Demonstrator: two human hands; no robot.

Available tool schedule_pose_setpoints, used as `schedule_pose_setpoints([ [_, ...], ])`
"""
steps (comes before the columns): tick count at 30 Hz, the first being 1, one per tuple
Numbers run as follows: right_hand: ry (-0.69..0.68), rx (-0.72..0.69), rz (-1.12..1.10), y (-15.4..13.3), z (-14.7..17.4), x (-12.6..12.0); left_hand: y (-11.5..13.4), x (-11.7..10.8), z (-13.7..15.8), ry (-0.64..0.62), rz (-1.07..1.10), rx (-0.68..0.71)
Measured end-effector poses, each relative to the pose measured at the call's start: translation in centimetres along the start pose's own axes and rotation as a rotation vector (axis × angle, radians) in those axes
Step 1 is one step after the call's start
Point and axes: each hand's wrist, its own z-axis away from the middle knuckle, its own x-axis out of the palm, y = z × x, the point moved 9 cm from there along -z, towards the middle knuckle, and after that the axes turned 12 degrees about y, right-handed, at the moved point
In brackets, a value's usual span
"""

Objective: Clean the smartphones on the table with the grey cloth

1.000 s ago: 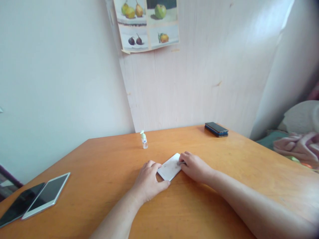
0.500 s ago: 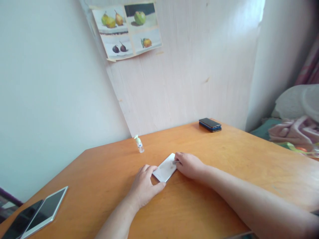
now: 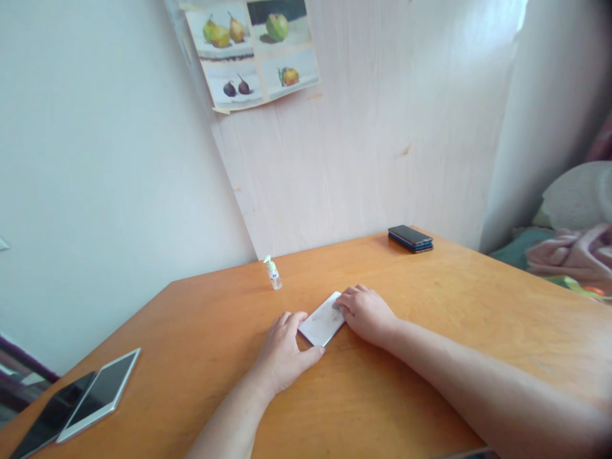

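A thin white phone (image 3: 321, 325) lies flat and slanted on the wooden table, with faint greyish marks on its upper face. My left hand (image 3: 289, 354) holds its near left end, the thumb at the lower corner and the fingers at the left edge. At the far right end, my right hand (image 3: 366, 312) presses down with curled fingers. A small grey bit (image 3: 337, 305) shows under those fingertips, too small and covered to name. Beyond the phone stands a small clear pump bottle (image 3: 274, 277) with a pale green top.
At the back right of the wooden table (image 3: 229, 319) lies a stack of dark phones (image 3: 410, 238). A white-framed tablet (image 3: 102, 392) and a black tablet-like device (image 3: 52, 414) lie at the left edge. Fruit pictures (image 3: 253, 54) hang on the wall; bedding (image 3: 568, 248) is at the right.
The view has shifted slightly, so everything appears a little to the right. My right hand's fingers have flattened somewhat over the grey bit. My left hand keeps its hold on the phone.
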Motion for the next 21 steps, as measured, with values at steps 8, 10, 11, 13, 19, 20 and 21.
schedule_pose_setpoints([
  [8, -0.109, -0.361, -0.120, -5.8, 2.5, 1.3, -0.2, 0.2, 0.1, 0.010, 0.004, -0.006],
  [10, -0.097, -0.230, -0.020, -2.7, 1.2, 1.6, -0.3, 0.2, 0.2, 0.021, 0.019, -0.022],
  [11, -0.092, -0.162, 0.021, -1.4, 0.7, 1.6, -0.3, 0.2, 0.2, 0.024, 0.022, -0.028],
  [13, -0.092, -0.091, 0.047, -0.2, 0.4, 1.6, -0.4, 0.3, 0.3, 0.031, 0.020, -0.036],
  [19, -0.188, -0.342, -0.199, -6.7, 2.9, 1.8, -0.8, 0.7, 0.2, 0.040, 0.035, -0.037],
  [20, -0.196, -0.361, -0.202, -7.2, 3.0, 1.9, -0.9, 0.7, 0.2, 0.042, 0.038, -0.039],
  [21, -0.192, -0.362, -0.182, -7.1, 2.7, 2.1, -0.9, 0.7, 0.2, 0.045, 0.040, -0.041],
])
